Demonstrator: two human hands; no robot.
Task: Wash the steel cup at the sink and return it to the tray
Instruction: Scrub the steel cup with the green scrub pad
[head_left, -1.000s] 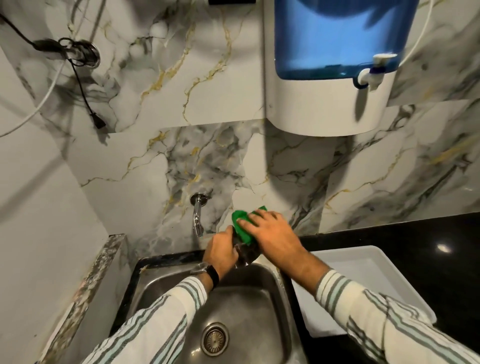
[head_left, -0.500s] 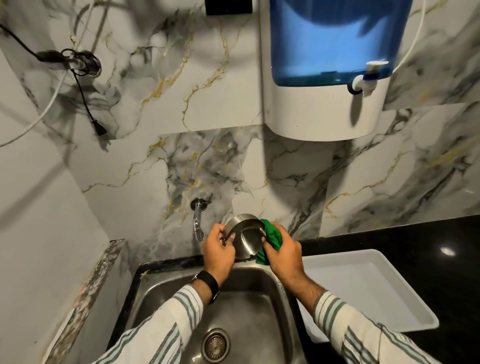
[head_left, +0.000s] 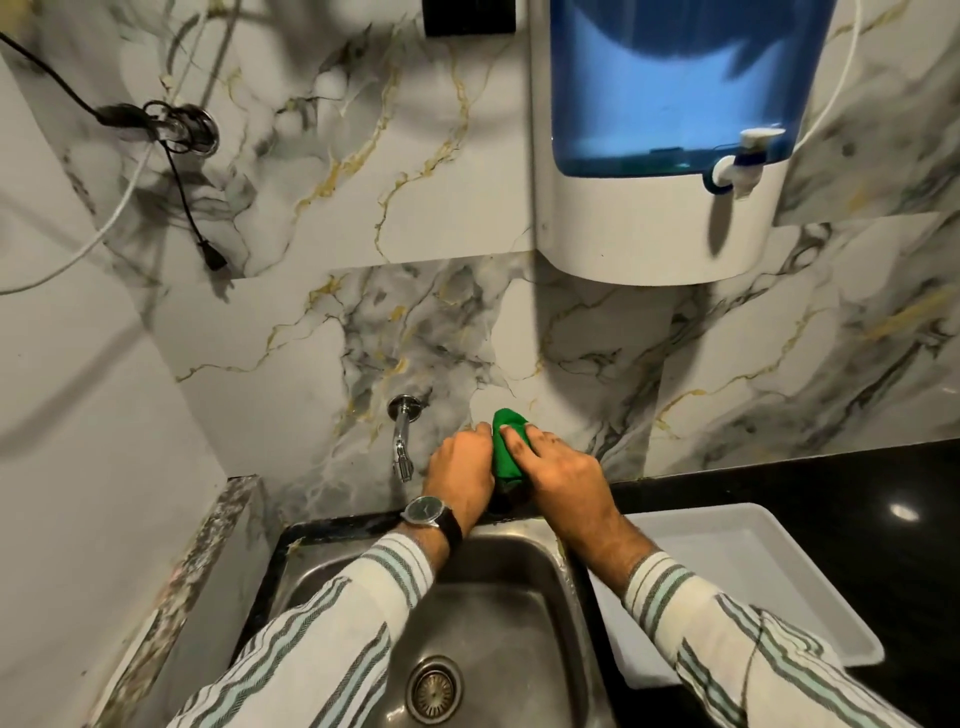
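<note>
Landmark: the steel sink (head_left: 519, 613), set into the black desk (head_left: 831, 483), its drain (head_left: 434, 689) near the bottom edge of the view.

Left hand (head_left: 460, 475): raised over the back rim of the sink, just right of the tap (head_left: 401, 441); its grip is curled around something between the two hands, and a dark slice showing there is probably the steel cup (head_left: 511, 496) (almost wholly covered, so I cannot tell for certain).

Right hand (head_left: 563, 475): over the back right corner of the sink, touching the left hand's side; its grip presses a green cloth (head_left: 506, 449) down with fingers (head_left: 519, 444) spread flat over it.

Green cloth: sandwiched between the two hands, its top poking up above the knuckles, above the sink's back rim.

Steel cup: held above the back edge of the sink, under the cloth and between the palms; its tilt cannot be made out.

Tray (head_left: 779, 571): white, on the desk just right of the sink, partly behind the right sleeve (head_left: 727, 639).

Wristwatch (head_left: 431, 512): on the left wrist, over the sink's back rim.

Water purifier (head_left: 670, 140): on the marble wall, high above the sink and to its right.
</note>
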